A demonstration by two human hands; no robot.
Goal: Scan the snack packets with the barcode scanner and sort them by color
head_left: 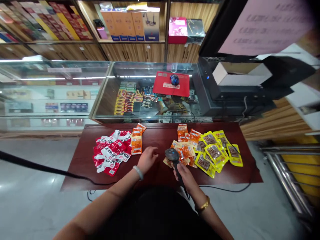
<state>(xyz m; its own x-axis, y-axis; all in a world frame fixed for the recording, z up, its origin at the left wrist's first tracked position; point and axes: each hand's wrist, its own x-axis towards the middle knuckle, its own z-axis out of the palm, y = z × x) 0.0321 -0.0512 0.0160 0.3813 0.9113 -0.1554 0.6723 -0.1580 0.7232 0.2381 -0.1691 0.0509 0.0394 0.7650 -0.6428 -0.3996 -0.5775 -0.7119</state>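
My right hand (pixel 185 173) is wrapped round the handle of a black barcode scanner (pixel 172 154), whose head covers part of a pile of orange snack packets (pixel 186 150). My left hand (pixel 148 158) hovers over the dark red-brown table (pixel 156 133), fingers loosely bent and holding nothing that I can see. Just left of it is a column of orange packets (pixel 136 144). Farther left lies a heap of red and white packets (pixel 110 153). Yellow packets (pixel 215 151) with brown contents are spread on the right, partly against the orange pile.
Behind the table stands a glass display counter (pixel 147 117) with a red mat (pixel 160 85) and a computer mouse (pixel 174 79) on top. A white open box (pixel 242 75) sits on black equipment at the right. Cables (pixel 225 189) run by the table's front edge; metal rails (pixel 287 176) stand far right.
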